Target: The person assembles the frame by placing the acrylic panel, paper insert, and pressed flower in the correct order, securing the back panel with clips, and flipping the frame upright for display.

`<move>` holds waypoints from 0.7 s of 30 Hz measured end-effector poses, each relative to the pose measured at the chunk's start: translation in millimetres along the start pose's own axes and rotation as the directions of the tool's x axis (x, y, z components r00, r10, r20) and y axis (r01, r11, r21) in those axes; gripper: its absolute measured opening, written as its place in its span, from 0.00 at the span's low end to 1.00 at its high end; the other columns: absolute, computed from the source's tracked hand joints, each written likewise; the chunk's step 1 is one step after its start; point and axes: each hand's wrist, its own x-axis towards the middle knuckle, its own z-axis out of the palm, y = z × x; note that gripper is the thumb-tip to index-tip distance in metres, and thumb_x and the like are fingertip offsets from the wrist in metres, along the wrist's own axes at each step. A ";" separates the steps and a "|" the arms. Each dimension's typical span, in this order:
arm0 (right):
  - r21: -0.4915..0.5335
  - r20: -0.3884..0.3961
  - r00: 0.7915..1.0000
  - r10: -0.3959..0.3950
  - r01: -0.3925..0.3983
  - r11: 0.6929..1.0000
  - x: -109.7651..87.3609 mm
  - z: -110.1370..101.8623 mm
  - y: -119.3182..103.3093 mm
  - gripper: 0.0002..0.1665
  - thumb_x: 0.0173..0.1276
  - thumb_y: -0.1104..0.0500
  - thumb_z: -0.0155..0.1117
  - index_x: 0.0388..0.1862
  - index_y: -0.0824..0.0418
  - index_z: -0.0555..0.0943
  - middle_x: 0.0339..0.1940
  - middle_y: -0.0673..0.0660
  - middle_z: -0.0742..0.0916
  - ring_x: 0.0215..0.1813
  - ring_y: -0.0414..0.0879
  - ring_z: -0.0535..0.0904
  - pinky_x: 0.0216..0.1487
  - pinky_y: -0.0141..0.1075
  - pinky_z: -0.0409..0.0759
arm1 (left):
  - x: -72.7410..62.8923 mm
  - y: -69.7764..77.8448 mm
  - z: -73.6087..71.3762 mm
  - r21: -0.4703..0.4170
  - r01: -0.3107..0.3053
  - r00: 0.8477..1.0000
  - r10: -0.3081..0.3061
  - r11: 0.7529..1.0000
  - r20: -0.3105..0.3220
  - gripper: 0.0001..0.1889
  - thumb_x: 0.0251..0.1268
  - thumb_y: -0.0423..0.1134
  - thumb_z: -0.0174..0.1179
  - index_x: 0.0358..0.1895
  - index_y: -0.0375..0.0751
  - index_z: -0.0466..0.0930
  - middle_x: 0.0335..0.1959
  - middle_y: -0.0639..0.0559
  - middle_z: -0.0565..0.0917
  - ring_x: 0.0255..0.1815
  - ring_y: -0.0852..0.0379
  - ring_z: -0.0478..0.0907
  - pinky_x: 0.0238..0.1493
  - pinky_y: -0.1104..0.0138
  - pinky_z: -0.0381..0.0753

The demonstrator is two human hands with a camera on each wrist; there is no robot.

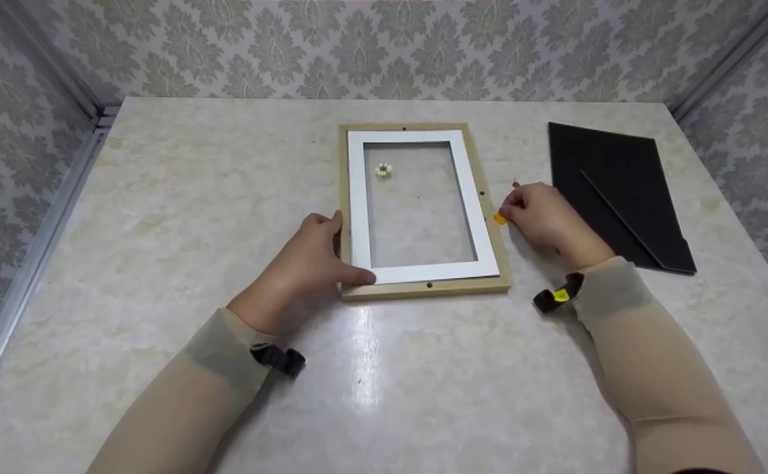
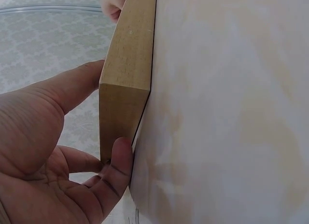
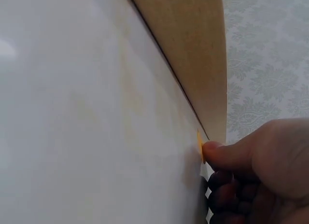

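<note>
A light wooden picture frame (image 1: 423, 291) lies flat on the table, with a white mat (image 1: 357, 210) set inside it. A small white flower (image 1: 384, 170) sits in the upper left of the mat's window. My left hand (image 1: 311, 257) grips the frame's near left corner, thumb over the mat and fingers along the side; in the left wrist view the fingers curl at the wooden edge. Just right of the frame, my right hand (image 1: 538, 214) pinches a small flat orange piece (image 1: 501, 218), possibly a petal. A tiny red thing (image 1: 516, 185) shows beyond its fingers.
A black backing board (image 1: 620, 158) with a loose-looking strut (image 1: 620, 214) lies to the right, partly behind the right hand. Patterned walls stand behind and at both sides of the marbled table (image 1: 193, 184).
</note>
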 end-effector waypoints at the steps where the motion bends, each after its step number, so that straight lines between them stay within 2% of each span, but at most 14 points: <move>1: 0.002 0.002 1.000 0.002 -0.002 1.000 -0.1 -0.2 -0.1 0.16 0.90 0.56 0.61 0.50 0.65 0.91 0.47 0.62 0.90 0.43 0.52 0.80 0.43 0.39 0.76 | -0.2 -0.3 0.1 -0.004 0.000 1.000 0.000 1.000 0.000 0.73 0.57 0.56 0.88 0.93 0.33 0.44 0.89 0.30 0.58 0.86 0.39 0.67 0.90 0.47 0.68; 4: 0.026 0.014 1.000 0.013 -0.013 1.000 -0.7 -1.0 -0.6 0.17 0.91 0.56 0.59 0.52 0.65 0.91 0.50 0.63 0.90 0.42 0.50 0.78 0.43 0.40 0.76 | -0.4 -0.3 0.3 -0.006 0.001 1.000 -0.001 1.000 0.001 0.73 0.57 0.56 0.88 0.93 0.33 0.44 0.90 0.29 0.57 0.87 0.38 0.65 0.91 0.47 0.67; 9: 0.079 0.019 0.999 0.027 -0.028 0.997 -0.8 -3.8 -1.6 0.18 0.91 0.55 0.59 0.54 0.67 0.90 0.57 0.65 0.90 0.47 0.50 0.78 0.47 0.38 0.75 | -0.9 0.0 -1.7 -0.002 0.001 1.000 -0.001 1.000 -0.003 0.72 0.57 0.56 0.88 0.93 0.32 0.45 0.89 0.28 0.57 0.88 0.37 0.65 0.91 0.47 0.67; 14: 0.128 -0.015 1.000 0.020 -0.018 0.992 -1.1 -10.4 -4.4 0.17 0.90 0.54 0.61 0.53 0.68 0.88 0.57 0.64 0.89 0.49 0.50 0.78 0.43 0.32 0.75 | -2.2 0.5 -5.7 0.004 0.009 1.000 -0.009 1.000 -0.006 0.72 0.58 0.55 0.88 0.93 0.32 0.44 0.90 0.28 0.56 0.88 0.37 0.64 0.91 0.47 0.67; 18: 0.155 -0.031 0.999 0.018 -0.013 0.988 -0.3 -15.8 -8.8 0.18 0.90 0.52 0.63 0.53 0.67 0.88 0.56 0.63 0.90 0.47 0.48 0.78 0.43 0.32 0.75 | -2.6 1.4 -3.5 -0.012 0.010 1.000 -0.010 1.000 -0.021 0.73 0.56 0.54 0.89 0.93 0.33 0.44 0.89 0.30 0.57 0.86 0.39 0.67 0.90 0.48 0.68; 21: 0.198 -0.009 1.000 0.025 -0.023 0.980 3.2 -20.3 -17.4 0.19 0.90 0.52 0.63 0.56 0.67 0.88 0.50 0.57 0.90 0.42 0.46 0.76 0.40 0.34 0.74 | -3.1 2.2 1.4 -0.022 0.008 1.000 -0.009 1.000 -0.016 0.73 0.57 0.54 0.89 0.93 0.34 0.43 0.89 0.31 0.57 0.85 0.40 0.67 0.90 0.48 0.68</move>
